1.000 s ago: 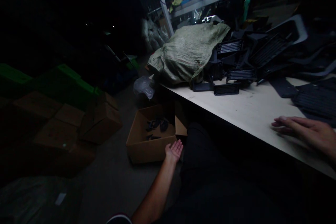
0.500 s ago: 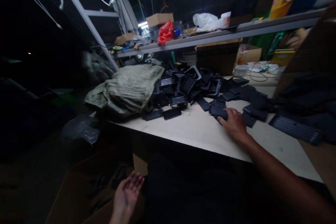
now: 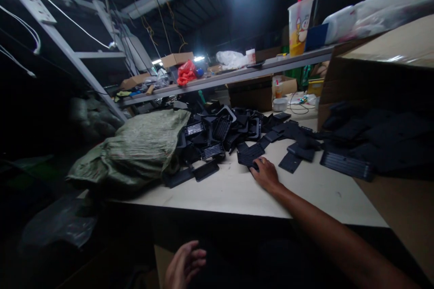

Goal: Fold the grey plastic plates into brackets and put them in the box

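My right hand point(image 3: 266, 173) grips the near edge of a black ribbed plastic panel point(image 3: 250, 154), thumb in front and fingers over it. The panel is tilted slightly above the pale tabletop point(image 3: 217, 194). Behind it spreads a heap of black plastic parts point(image 3: 233, 126), some like frames, some flat. To the right of my hand lies a flat black panel point(image 3: 290, 162). My left hand point(image 3: 186, 264) hangs below the table edge, palm turned inward, fingers loosely apart with nothing in them.
A green woven sack point(image 3: 135, 144) lies at the table's left. On the right, a cardboard box point(image 3: 327, 95) contains more black panels point(image 3: 347, 165). A raised shelf point(image 3: 227, 76) across the back carries a drink cup point(image 3: 300, 27) and a red bag point(image 3: 186, 73).
The camera view has turned right and up. My right hand now has the ribbed panel lifted at its edge. My left hand has turned from palm-up to palm-inward.
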### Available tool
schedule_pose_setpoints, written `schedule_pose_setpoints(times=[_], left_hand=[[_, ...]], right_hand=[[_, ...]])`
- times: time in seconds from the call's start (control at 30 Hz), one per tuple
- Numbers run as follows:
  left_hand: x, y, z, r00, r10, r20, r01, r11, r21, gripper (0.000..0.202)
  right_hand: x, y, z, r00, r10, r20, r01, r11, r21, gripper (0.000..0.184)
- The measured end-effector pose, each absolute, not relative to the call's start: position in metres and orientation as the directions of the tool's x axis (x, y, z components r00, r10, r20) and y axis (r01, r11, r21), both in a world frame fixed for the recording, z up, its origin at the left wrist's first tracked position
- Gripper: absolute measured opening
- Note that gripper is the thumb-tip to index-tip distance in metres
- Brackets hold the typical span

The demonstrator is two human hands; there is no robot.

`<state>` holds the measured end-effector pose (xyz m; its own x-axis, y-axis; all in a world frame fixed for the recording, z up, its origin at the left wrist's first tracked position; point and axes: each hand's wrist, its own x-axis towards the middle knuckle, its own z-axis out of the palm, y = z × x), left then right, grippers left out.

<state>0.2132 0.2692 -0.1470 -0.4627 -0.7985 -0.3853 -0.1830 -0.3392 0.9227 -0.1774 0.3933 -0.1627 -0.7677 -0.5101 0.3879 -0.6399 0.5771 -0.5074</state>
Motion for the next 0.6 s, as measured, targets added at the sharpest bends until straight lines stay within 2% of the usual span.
schedule_pose_setpoints(times=[0.07, 0.13, 0.23, 0.3, 0.43, 0.53, 0.6], left_hand=[[0.192, 0.259, -0.134, -0.574, -0.783, -0.241, -0.292, -0.079, 0.953, 0.056], [0.167, 0.244, -0.119, -0.675, -0.73, -0.107, -0.362, 0.201, 0.91, 0.06], [0.124, 0.212, -0.094, -0.771, -0.637, 0.013, -0.439, 0.546, 0.714, 0.066], [0.093, 0.19, -0.078, -0.821, -0.563, 0.092, -0.44, 0.728, 0.526, 0.065], [0.031, 0.145, -0.046, -0.862, -0.482, 0.156, -0.401, 0.838, 0.37, 0.06], [-0.003, 0.116, -0.031, -0.874, -0.469, 0.131, -0.421, 0.863, 0.28, 0.059], [-0.015, 0.1, -0.029, -0.877, -0.474, 0.078, -0.447, 0.864, 0.231, 0.051]], right_hand=[[-0.182, 0.396, -0.167, -0.757, -0.483, 0.44, -0.652, 0.528, -0.544, 0.027], [-0.19, 0.398, -0.172, -0.771, -0.411, 0.485, -0.636, 0.496, -0.591, 0.028], [-0.204, 0.402, -0.177, -0.807, -0.258, 0.53, -0.586, 0.454, -0.671, 0.034], [-0.211, 0.404, -0.179, -0.816, -0.173, 0.552, -0.569, 0.406, -0.715, 0.039], [-0.212, 0.407, -0.177, -0.794, -0.093, 0.601, -0.599, 0.289, -0.747, 0.042], [-0.203, 0.408, -0.173, -0.762, -0.097, 0.64, -0.643, 0.221, -0.733, 0.04], [-0.195, 0.407, -0.171, -0.737, -0.132, 0.663, -0.676, 0.185, -0.713, 0.038]])
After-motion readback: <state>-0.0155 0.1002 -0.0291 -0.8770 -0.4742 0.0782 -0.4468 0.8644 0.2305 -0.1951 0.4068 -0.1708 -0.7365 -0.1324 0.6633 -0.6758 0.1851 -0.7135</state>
